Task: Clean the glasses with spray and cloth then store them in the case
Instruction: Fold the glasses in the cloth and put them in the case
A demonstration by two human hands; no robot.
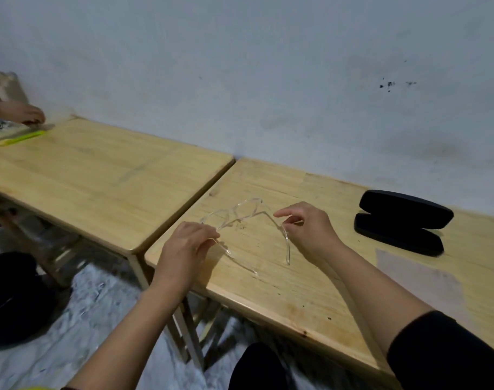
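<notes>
There are two wooden desks, set side by side against a grey wall (268, 66). The right desk (310, 277) carries the task's things; the left desk (99, 178) stands just beside it with a narrow gap between them.

One pair of glasses (241, 218) with a clear frame is held just above the right desk, with both temples unfolded toward the person. The left hand (184, 249) pinches the left temple between thumb and fingers (212, 235), which are pressed together on it. The right hand (307, 229) pinches the right temple near its bend with thumb and curled fingers, while the forefinger is stretched out toward the lenses.

One black case (403, 220) lies open on the right desk, to the right of the hands and well apart from the glasses. Its two halves are both seen. One pale grey cloth (417, 280) lies flat on the desk in front of the case, near the right forearm.

At the far left end of the left desk there is one yellow-green flat thing (22, 137), and one hand of another person (29, 112) rests near it.

No brand, label or writing can be read on anything.
</notes>
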